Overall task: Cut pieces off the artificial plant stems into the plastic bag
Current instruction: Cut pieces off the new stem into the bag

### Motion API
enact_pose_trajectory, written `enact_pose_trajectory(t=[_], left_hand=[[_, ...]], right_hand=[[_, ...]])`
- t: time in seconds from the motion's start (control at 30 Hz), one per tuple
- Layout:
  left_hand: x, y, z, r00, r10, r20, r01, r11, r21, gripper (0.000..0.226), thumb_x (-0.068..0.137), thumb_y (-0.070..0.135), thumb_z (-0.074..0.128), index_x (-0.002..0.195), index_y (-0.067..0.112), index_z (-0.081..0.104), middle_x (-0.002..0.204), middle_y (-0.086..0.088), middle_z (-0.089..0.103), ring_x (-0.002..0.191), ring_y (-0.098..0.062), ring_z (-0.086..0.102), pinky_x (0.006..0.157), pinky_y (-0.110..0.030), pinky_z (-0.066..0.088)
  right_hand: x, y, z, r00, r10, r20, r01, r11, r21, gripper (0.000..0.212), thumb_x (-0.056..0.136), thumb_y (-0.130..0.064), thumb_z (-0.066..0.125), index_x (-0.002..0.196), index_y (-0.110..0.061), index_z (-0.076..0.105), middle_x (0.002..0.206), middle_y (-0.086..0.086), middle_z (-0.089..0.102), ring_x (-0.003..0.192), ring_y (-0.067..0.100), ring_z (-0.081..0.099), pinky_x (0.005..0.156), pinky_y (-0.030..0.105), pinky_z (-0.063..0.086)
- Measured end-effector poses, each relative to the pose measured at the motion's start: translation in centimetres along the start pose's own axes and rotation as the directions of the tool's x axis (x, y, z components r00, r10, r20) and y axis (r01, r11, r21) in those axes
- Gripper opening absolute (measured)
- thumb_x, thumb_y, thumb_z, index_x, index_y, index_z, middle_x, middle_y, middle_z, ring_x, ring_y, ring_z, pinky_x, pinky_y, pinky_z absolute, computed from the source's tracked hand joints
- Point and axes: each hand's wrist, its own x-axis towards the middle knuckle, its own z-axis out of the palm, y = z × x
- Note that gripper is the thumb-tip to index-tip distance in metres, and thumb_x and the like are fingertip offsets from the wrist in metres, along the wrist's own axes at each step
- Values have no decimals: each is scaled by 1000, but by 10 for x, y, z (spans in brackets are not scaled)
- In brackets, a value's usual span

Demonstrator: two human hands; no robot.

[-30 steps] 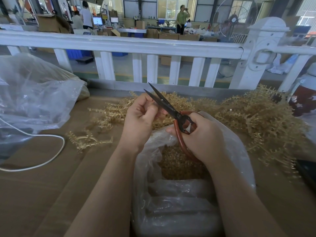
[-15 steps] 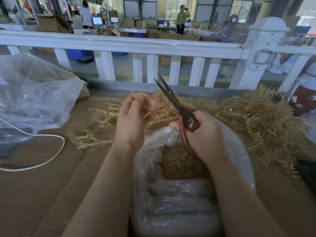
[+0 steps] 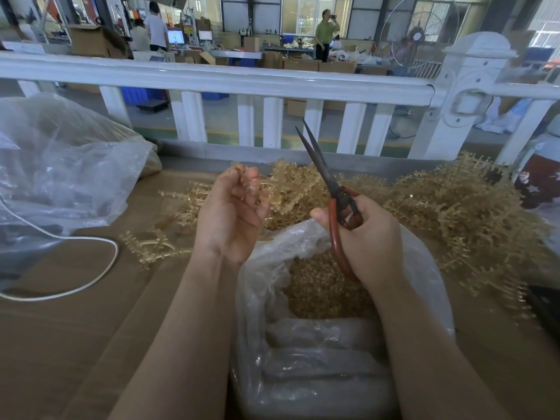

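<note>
Curling its fingers toward the palm, the left hand [image 3: 231, 216] kept a loose grip in which a small tan fragment seemed to sit at the fingertips, though the view could not settle whether anything was truly pinched. The right hand [image 3: 368, 237] was wrapped tight round the red looped handles of the long dark-bladed scissors [image 3: 328, 183], whose blades lay almost together and pointed up and away, tilted a little to the left. Between and below the two hands gaped the mouth of the clear crinkled plastic bag [image 3: 424, 262], already holding a bed of small tan cut pieces [image 3: 315, 289]. Beyond the hands, across the far side of the brown tabletop [image 3: 75, 344], sprawled the heap of pale golden artificial plant stems [image 3: 454, 213], thin, bristly with short side nubs, tangled, their long axes running mostly left to right. A few loose stems [image 3: 151, 247] lay left of the left wrist. The left hand looked nearer to the heap's middle, so a fresh stem would probably be drawn by reaching forward from that side.
</note>
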Motion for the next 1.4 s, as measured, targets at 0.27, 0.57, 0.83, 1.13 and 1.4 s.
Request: enact_pose_trajectory(t=[0.27, 0.57, 0.83, 1.13, 1.4], left_hand=[[-1, 2, -1, 1000, -25, 4, 25, 999, 33, 18, 103, 18, 47, 89, 17, 59, 79, 4, 69, 67, -7, 61, 64, -21, 56], [-5, -9, 6, 976, -177, 127, 143, 961, 236, 13, 102, 13, 45, 101, 9, 57, 81, -4, 69, 67, -12, 64, 65, -26, 59], [-7, -11, 7, 961, -244, 129, 202, 941, 270, 17, 99, 7, 49, 86, 10, 60, 80, -7, 74, 68, -12, 69, 65, -27, 60], [-6, -10, 0, 969, -226, 95, 134, 811, 570, 9, 88, 23, 68, 85, 16, 62, 78, -1, 68, 60, -10, 52, 58, -22, 42], [-15, -14, 5, 795, -542, 271, -183, 212, 960, 14, 79, 23, 82, 91, 23, 75, 76, 14, 70, 70, 0, 63, 70, -15, 49]], right_hand=[[1, -2, -1, 996, 80, 41, -82, 996, 40, 43, 65, -79, 66, 75, -38, 63, 76, -27, 67, 77, -6, 63, 62, 7, 42], [9, -11, -6, 943, 240, 230, -319, 846, 427, 6, 80, -25, 84, 82, -25, 78, 82, -4, 77, 77, 12, 74, 72, 28, 60], [9, -14, -14, 926, 224, 305, -373, 671, 641, 7, 93, -2, 67, 86, -6, 66, 75, 11, 72, 49, 3, 61, 48, 15, 49], [10, -5, -7, 923, 236, 303, -355, 824, 441, 9, 93, -12, 69, 84, -14, 73, 75, 0, 74, 62, -1, 64, 57, 11, 46], [10, -8, -8, 938, 205, 278, -331, 767, 549, 14, 94, -7, 66, 82, -14, 70, 62, -3, 63, 51, 8, 55, 47, 18, 45]])
